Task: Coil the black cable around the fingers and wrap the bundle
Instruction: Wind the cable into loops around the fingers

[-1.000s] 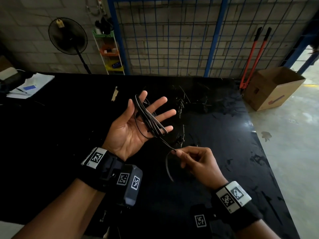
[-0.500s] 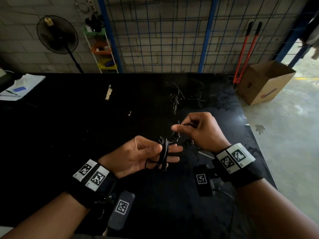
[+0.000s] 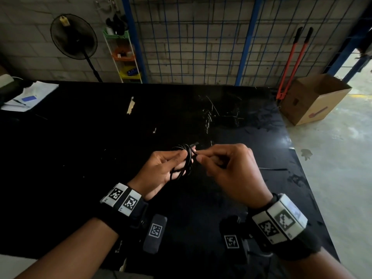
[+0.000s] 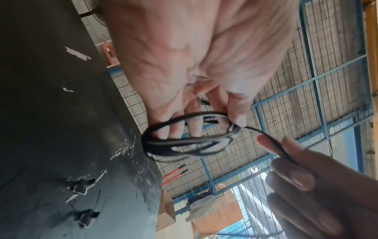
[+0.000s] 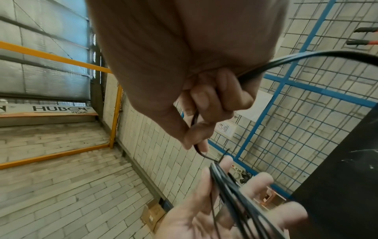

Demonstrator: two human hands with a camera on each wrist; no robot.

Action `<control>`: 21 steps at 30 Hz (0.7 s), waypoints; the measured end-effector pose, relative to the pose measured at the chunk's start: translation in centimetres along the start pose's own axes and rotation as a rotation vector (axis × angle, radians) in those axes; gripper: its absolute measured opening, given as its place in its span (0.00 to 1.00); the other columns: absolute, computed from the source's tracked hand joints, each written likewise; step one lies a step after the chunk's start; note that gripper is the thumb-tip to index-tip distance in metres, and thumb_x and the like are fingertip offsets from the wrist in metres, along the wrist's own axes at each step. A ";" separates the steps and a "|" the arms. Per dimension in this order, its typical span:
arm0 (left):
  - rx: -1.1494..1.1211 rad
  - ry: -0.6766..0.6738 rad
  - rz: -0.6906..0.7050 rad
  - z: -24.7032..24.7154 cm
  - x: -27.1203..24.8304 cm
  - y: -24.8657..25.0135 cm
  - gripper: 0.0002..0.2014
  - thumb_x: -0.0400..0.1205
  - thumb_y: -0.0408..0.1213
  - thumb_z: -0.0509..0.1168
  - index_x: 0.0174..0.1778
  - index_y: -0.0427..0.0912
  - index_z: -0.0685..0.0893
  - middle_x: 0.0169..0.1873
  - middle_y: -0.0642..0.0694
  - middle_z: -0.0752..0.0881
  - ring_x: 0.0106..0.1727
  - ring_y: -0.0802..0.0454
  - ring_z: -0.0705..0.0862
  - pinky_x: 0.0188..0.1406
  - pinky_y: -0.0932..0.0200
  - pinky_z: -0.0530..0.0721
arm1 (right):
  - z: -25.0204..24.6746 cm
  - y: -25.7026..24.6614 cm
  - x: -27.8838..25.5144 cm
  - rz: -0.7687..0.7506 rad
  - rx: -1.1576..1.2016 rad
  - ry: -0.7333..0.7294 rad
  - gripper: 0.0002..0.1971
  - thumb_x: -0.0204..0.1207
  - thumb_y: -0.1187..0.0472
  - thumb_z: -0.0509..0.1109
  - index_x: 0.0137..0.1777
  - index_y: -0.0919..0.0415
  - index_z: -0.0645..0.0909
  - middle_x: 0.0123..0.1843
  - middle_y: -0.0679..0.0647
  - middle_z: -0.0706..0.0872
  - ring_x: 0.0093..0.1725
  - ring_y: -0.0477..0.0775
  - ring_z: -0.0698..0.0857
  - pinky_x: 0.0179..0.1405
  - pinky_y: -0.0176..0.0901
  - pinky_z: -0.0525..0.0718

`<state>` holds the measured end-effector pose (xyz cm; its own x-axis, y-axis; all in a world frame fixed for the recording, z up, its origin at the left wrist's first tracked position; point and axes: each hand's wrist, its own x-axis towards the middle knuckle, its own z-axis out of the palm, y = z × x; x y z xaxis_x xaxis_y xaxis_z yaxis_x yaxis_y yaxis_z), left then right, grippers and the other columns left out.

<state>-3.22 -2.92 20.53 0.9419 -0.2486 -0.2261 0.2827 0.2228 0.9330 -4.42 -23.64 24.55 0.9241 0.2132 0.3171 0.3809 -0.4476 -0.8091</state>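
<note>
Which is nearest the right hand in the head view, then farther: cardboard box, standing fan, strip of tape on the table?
From the right hand:
1. Strip of tape, ahead and left on the black table.
2. Cardboard box, on the floor off the table's far right corner.
3. Standing fan, far left by the wall.

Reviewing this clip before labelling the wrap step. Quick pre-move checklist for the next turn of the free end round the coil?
1. Coiled bundle of thin black cable held by the left hand: ok, thumb and fingers pinch it.
2. Free cable end pinched by the right hand: ok.
3. Loops gathered, none slipping off: ok in the left wrist view.
4. Wrap turns already round the bundle: cannot tell, blurred.
5. Hands clear of the black table: ok, both above it.
6. Free length left for wrapping: cannot tell; it runs out of the right wrist view.
</note>
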 end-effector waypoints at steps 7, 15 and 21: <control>-0.165 0.100 0.072 0.8 1.0 1.1 0.23 0.84 0.50 0.63 0.75 0.52 0.83 0.77 0.43 0.83 0.76 0.42 0.84 0.76 0.39 0.81 | 2.1 0.6 -2.3 0.106 0.261 0.010 0.09 0.82 0.62 0.77 0.58 0.52 0.95 0.26 0.50 0.90 0.23 0.42 0.84 0.29 0.33 0.81; -0.465 -0.030 0.108 0.4 1.5 2.3 0.22 0.87 0.51 0.58 0.76 0.51 0.82 0.78 0.36 0.82 0.77 0.30 0.81 0.77 0.25 0.76 | 3.5 4.5 -2.7 0.274 0.452 -0.040 0.08 0.83 0.63 0.75 0.57 0.54 0.95 0.27 0.54 0.89 0.19 0.38 0.74 0.22 0.28 0.70; -0.621 -0.294 0.134 -1.3 1.0 3.9 0.20 0.89 0.49 0.56 0.74 0.49 0.84 0.84 0.32 0.71 0.84 0.24 0.67 0.79 0.20 0.69 | 4.0 7.7 -3.1 0.358 0.466 -0.098 0.07 0.82 0.58 0.76 0.53 0.49 0.96 0.27 0.50 0.87 0.26 0.52 0.74 0.25 0.40 0.70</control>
<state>-0.91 -1.08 23.57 0.9123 -0.4068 0.0470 0.3014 0.7449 0.5953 -4.47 -24.30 15.37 0.9770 0.2084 -0.0451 -0.0283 -0.0833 -0.9961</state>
